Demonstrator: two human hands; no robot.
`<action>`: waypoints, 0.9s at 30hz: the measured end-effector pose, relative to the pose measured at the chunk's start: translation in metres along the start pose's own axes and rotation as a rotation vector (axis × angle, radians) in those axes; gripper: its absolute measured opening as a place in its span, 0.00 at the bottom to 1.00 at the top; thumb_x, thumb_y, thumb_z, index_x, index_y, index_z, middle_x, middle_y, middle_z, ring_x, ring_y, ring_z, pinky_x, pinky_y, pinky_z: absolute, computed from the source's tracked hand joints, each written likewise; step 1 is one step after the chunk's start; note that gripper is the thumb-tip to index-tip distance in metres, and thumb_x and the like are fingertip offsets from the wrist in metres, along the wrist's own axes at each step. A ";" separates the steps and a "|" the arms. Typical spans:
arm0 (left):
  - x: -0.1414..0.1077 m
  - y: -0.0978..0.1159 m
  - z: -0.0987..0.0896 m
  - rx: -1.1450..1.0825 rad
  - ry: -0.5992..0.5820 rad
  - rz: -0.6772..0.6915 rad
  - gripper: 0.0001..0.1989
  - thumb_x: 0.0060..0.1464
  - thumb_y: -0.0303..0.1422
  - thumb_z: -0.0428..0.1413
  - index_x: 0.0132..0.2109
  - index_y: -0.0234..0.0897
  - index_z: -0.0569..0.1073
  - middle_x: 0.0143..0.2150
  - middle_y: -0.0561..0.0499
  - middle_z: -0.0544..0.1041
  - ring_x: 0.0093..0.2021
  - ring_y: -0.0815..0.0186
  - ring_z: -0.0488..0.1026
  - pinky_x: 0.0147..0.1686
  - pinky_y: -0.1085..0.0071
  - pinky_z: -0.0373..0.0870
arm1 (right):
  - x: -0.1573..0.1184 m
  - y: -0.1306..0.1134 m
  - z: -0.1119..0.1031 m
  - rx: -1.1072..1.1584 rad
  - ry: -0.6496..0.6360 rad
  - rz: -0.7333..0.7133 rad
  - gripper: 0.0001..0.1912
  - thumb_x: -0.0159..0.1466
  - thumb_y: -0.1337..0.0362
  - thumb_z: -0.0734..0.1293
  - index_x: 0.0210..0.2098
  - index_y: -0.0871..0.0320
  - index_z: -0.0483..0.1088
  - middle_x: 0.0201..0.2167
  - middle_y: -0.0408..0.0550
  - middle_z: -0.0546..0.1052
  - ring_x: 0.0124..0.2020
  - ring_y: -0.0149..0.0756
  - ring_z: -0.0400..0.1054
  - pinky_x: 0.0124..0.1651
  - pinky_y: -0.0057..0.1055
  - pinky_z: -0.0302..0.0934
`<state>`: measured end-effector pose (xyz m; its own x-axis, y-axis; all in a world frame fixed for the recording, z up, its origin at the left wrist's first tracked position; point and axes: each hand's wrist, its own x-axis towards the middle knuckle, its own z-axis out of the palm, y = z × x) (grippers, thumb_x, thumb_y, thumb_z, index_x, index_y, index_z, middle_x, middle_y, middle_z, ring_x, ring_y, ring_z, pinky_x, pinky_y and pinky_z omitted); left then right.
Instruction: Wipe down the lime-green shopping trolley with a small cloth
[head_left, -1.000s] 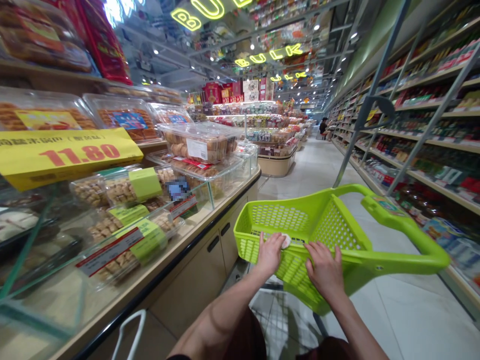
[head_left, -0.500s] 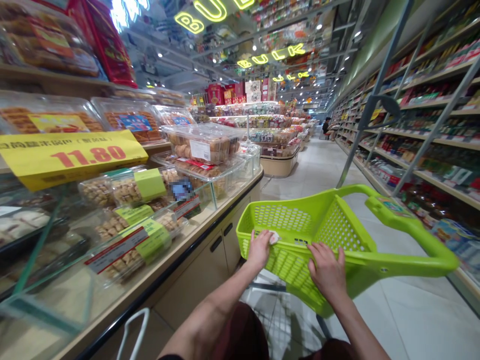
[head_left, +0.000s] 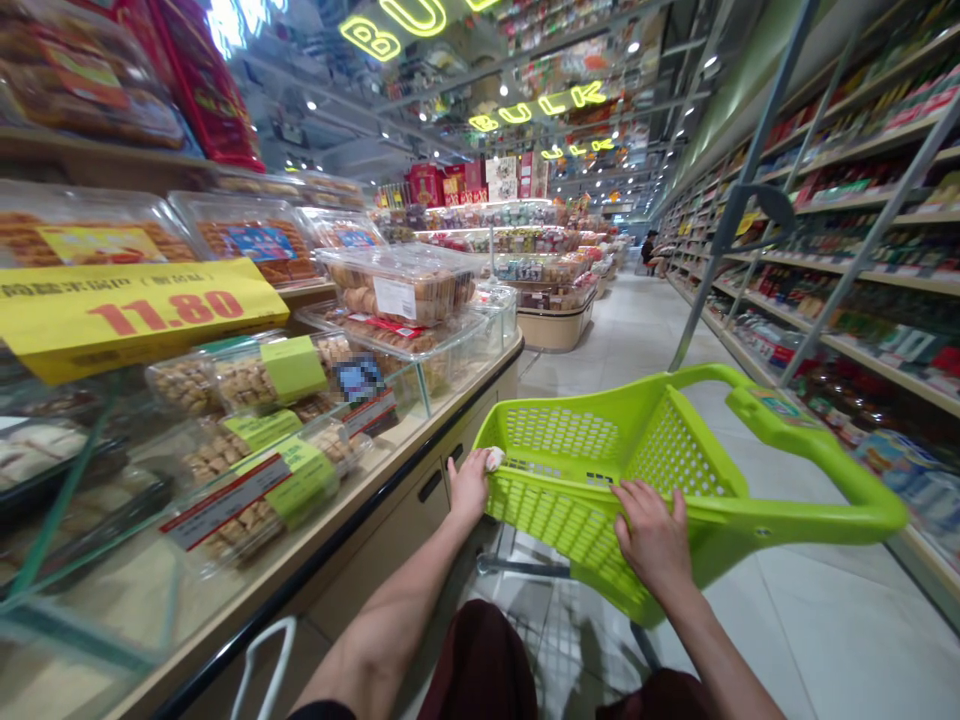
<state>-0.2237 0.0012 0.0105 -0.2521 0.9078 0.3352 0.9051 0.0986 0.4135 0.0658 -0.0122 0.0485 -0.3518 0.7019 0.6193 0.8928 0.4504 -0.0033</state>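
A lime-green shopping cart basket [head_left: 570, 440] with perforated walls stands in front of me, its handle toward the right. My left hand [head_left: 471, 484] is at the basket's left corner, its fingers closed on a small white cloth or tissue [head_left: 495, 458] against the rim. My right hand [head_left: 654, 530] rests on the near rim further right, fingers bent over the edge and the thumb apart, with no object seen in it.
On the left, a glass-edged counter [head_left: 420, 390] holds packaged pastries and a yellow price sign [head_left: 142, 310]. Stocked shelves [head_left: 885, 270] line the right side. A person [head_left: 649, 250] is far down the tiled aisle [head_left: 637, 310]. A grey metal pole [head_left: 731, 230] rises behind the basket.
My left hand has slid left along the near rim to the basket's corner, with the white cloth. My right hand stays at about the same place on the rim.
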 end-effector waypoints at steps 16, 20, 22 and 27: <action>0.005 -0.015 -0.001 -0.052 -0.003 0.028 0.23 0.50 0.19 0.45 0.52 0.40 0.66 0.55 0.45 0.67 0.58 0.52 0.58 0.56 0.39 0.41 | -0.002 0.001 0.001 0.009 -0.041 0.003 0.19 0.56 0.69 0.58 0.47 0.56 0.67 0.48 0.50 0.72 0.52 0.42 0.60 0.59 0.51 0.33; 0.002 -0.010 0.003 -0.078 0.014 -0.009 0.23 0.49 0.19 0.44 0.52 0.40 0.65 0.54 0.46 0.67 0.55 0.56 0.62 0.55 0.42 0.46 | -0.002 0.001 0.004 0.013 -0.028 0.019 0.17 0.57 0.69 0.58 0.45 0.57 0.68 0.48 0.50 0.72 0.51 0.42 0.61 0.59 0.52 0.33; -0.002 0.004 0.008 -0.104 -0.004 0.055 0.25 0.48 0.18 0.44 0.52 0.43 0.65 0.54 0.48 0.68 0.55 0.60 0.62 0.57 0.46 0.46 | -0.002 0.002 0.005 0.014 -0.020 0.015 0.17 0.57 0.69 0.58 0.45 0.57 0.68 0.47 0.50 0.72 0.51 0.42 0.61 0.59 0.52 0.34; -0.004 0.024 0.012 -0.137 -0.085 0.204 0.25 0.49 0.19 0.44 0.53 0.43 0.64 0.54 0.49 0.67 0.55 0.63 0.61 0.57 0.54 0.50 | -0.003 0.004 0.004 0.005 -0.026 -0.005 0.17 0.58 0.68 0.58 0.46 0.57 0.67 0.48 0.50 0.72 0.51 0.43 0.61 0.59 0.52 0.34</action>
<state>-0.1968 0.0050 0.0090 -0.0347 0.9347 0.3537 0.8779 -0.1407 0.4578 0.0689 -0.0100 0.0437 -0.3634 0.7140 0.5985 0.8896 0.4567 -0.0047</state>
